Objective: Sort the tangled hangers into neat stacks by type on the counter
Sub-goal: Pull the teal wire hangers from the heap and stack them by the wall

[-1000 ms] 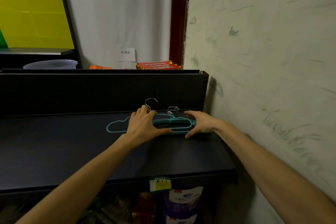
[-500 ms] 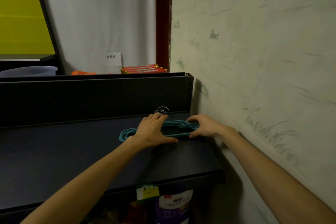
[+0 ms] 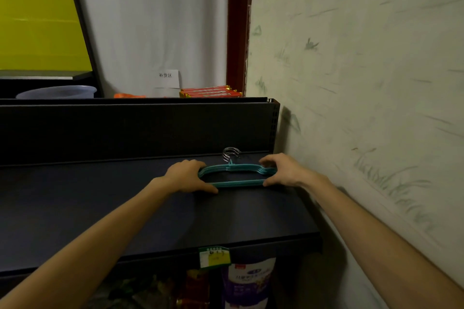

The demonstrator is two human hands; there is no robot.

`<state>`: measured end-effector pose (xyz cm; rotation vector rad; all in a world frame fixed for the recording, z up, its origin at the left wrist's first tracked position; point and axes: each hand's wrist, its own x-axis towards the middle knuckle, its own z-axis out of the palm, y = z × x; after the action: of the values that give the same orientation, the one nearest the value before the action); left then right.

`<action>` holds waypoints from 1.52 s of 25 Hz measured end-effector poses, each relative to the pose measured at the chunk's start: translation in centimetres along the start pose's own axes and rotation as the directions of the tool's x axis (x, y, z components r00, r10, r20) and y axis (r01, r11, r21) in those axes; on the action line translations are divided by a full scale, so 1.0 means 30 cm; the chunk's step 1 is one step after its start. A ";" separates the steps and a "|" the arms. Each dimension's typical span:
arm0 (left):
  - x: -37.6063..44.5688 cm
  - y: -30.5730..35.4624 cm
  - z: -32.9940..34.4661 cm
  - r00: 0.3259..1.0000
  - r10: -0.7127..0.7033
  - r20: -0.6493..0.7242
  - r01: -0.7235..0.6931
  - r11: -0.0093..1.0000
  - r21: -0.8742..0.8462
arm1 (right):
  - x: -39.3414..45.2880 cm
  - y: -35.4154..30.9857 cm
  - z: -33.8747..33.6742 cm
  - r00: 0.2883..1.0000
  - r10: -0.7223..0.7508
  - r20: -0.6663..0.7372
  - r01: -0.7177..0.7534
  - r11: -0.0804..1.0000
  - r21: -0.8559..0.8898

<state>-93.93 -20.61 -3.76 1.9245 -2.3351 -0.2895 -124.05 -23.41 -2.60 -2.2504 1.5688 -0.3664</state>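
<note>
Flanking teal hangers, wall beside, price tag below

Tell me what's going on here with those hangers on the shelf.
A person is squaring up a stack of teal hangers on a dark shelf beside the wall. The left hand cups the stack's left end, and the right hand cups the right end. The hangers lie flat and closely aligned, with their metal hooks bunched together and pointing toward the shelf's back panel. No other hangers are visible.

Teal hangers between left hand, right hand
</note>
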 end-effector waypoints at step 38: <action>-1.294 -1.050 0.014 0.646 -0.414 -0.641 0.486 0.871 -0.074 | -0.220 -1.495 0.977 0.815 -0.467 -0.343 0.502 0.865 0.017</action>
<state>-56.18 11.72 -9.17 2.1734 -1.4308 0.4248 -76.42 1.15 -9.08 -2.5818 1.0394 -0.9885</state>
